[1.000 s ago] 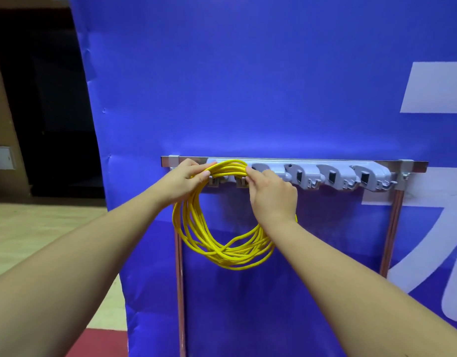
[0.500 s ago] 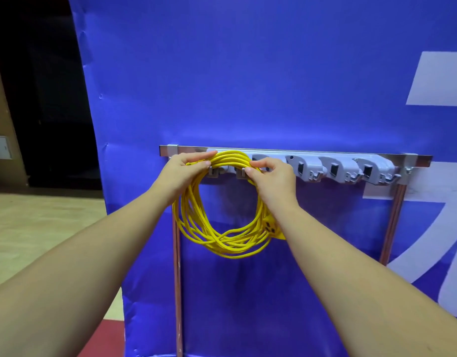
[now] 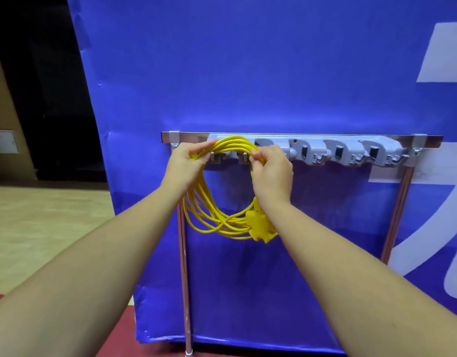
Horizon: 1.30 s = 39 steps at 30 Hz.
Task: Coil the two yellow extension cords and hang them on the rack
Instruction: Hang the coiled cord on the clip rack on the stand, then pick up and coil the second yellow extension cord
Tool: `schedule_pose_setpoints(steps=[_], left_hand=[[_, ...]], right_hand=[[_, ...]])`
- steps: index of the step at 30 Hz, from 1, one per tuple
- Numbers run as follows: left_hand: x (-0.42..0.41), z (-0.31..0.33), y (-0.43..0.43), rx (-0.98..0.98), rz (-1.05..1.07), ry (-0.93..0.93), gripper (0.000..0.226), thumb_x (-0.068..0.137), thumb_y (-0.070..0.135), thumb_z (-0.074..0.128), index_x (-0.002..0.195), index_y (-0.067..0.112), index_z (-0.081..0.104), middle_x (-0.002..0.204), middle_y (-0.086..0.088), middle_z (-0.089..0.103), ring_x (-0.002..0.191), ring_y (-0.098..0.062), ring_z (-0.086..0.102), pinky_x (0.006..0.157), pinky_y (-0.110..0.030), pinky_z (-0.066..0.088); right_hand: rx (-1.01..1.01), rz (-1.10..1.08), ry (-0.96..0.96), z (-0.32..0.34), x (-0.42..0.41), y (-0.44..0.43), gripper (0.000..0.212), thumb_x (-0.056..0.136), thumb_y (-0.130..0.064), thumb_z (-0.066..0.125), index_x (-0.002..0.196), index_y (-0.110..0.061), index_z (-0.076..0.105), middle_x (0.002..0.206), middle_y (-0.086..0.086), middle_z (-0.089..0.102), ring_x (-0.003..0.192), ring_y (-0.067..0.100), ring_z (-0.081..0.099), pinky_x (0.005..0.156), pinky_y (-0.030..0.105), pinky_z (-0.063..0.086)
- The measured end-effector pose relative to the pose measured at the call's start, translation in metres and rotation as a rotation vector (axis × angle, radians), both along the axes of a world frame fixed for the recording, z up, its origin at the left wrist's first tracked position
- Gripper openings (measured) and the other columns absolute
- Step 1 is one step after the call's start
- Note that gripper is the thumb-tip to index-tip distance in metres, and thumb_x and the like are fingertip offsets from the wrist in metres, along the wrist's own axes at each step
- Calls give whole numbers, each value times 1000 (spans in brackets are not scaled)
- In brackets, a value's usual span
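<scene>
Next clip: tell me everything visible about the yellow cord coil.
The yellow cord coil is a thin, seemingly plastic-sheathed cable wound into many loose, roughly round loops, hanging upright against the blue backdrop. Its top arc lies across the left end of the grey rack, just above two small hooks. A chunky yellow socket block dangles at the lower right. The left hand grips the upper left; the right hand pinches the upper right.
</scene>
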<state>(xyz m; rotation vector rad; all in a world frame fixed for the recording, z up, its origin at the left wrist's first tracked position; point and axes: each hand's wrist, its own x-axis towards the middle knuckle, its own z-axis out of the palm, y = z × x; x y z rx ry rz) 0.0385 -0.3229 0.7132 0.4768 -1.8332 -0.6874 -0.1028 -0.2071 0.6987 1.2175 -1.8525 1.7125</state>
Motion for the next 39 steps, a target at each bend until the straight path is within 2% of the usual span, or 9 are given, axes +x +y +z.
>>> schedule_pose_setpoints(steps=[2, 5, 8, 10, 14, 21, 27, 36, 39], left_hand=[[2, 2, 4, -94, 63, -83, 37, 91, 7, 58, 126, 18, 61, 96, 0, 58, 89, 1, 56, 74, -5, 37], [15, 7, 3, -78, 58, -310, 48, 92, 13, 57, 136, 30, 50, 135, -9, 45, 131, -18, 38, 100, -18, 29], [33, 12, 15, -44, 112, -460, 62, 86, 19, 61, 139, 45, 41, 155, -13, 24, 145, -26, 17, 114, -40, 24], [49, 11, 31, -70, 191, -470, 70, 80, 19, 63, 141, 43, 39, 152, -15, 29, 142, -31, 21, 113, -42, 25], [85, -25, 86, -10, 295, -435, 54, 79, 13, 61, 131, 27, 54, 118, -9, 44, 116, -28, 42, 99, -27, 29], [134, -178, 187, 237, 184, -770, 28, 79, 19, 59, 106, 14, 63, 95, -8, 56, 86, -20, 54, 76, -29, 41], [143, -336, 258, 435, 52, -962, 25, 78, 17, 61, 100, 5, 66, 93, -13, 62, 84, -25, 55, 72, -23, 36], [143, -548, 299, 689, -108, -1213, 19, 69, 20, 48, 77, 10, 61, 75, -15, 65, 68, -25, 58, 68, -34, 47], [142, -613, 304, 687, -164, -1333, 34, 68, 23, 40, 84, 4, 64, 85, -21, 67, 82, -34, 64, 70, -37, 48]], right_hand=[[44, -20, 18, 6, 2, 5, 11, 90, -21, 60, 95, -19, 69, 107, 1, 66, 96, 32, 60, 77, 42, 50], [252, -73, 145, 16, 6, 15, 17, 92, -16, 51, 97, -16, 67, 109, 7, 63, 98, 35, 59, 74, 42, 50], [392, -64, 312, 23, 15, 32, 25, 88, -14, 46, 105, -11, 64, 117, 9, 56, 105, 35, 55, 74, 42, 48], [402, -52, 333, 22, 22, 49, 30, 86, -15, 49, 112, -12, 62, 121, 9, 54, 111, 33, 53, 82, 42, 46], [427, -72, 216, -9, 44, 101, 38, 86, -24, 51, 120, -10, 60, 122, 11, 55, 114, 33, 52, 92, 45, 46], [786, -57, 24, -148, 73, 202, 51, 90, -38, 51, 132, -9, 51, 135, 14, 47, 119, 36, 49, 98, 47, 40], [1017, -14, -99, -302, 82, 263, 48, 88, -35, 53, 126, -6, 52, 127, 16, 49, 115, 38, 50, 94, 46, 41], [1366, 101, -375, -536, 89, 320, 46, 86, -37, 57, 123, -9, 56, 124, 18, 53, 116, 36, 55, 101, 44, 44], [1478, 166, -429, -601, 99, 330, 46, 85, -39, 56, 122, -11, 55, 120, 16, 54, 115, 35, 55, 98, 45, 47]])
